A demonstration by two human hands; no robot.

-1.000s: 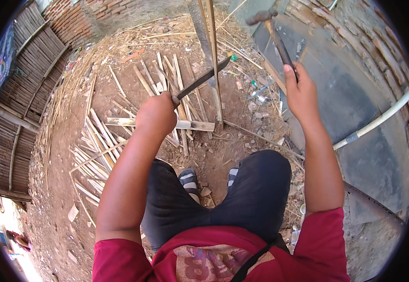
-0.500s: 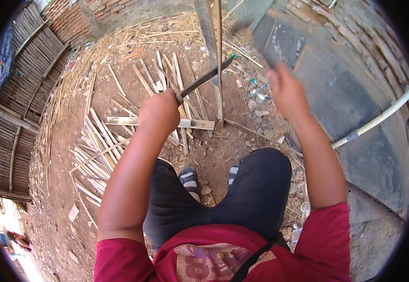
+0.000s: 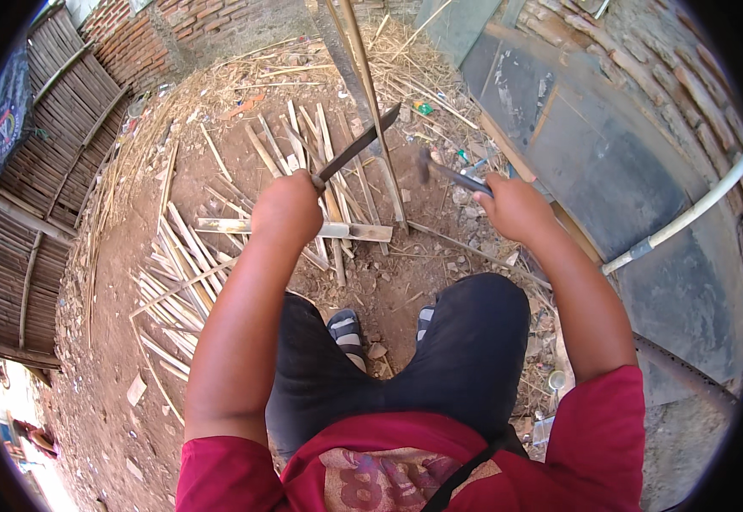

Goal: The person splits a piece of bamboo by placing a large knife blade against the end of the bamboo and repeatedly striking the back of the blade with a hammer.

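My left hand (image 3: 288, 206) grips the knife (image 3: 359, 151), my right hand (image 3: 515, 207) the hammer (image 3: 459, 177). The bamboo (image 3: 394, 189) stands almost upright before me, crossed by the blade; its lower part seems unsplit. Many strips (image 3: 189, 260) already lie around.

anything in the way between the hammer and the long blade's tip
Nothing visible stands between the hammer in the right hand and the tip of the long blade; the upright strip crosses it nearer the left hand.
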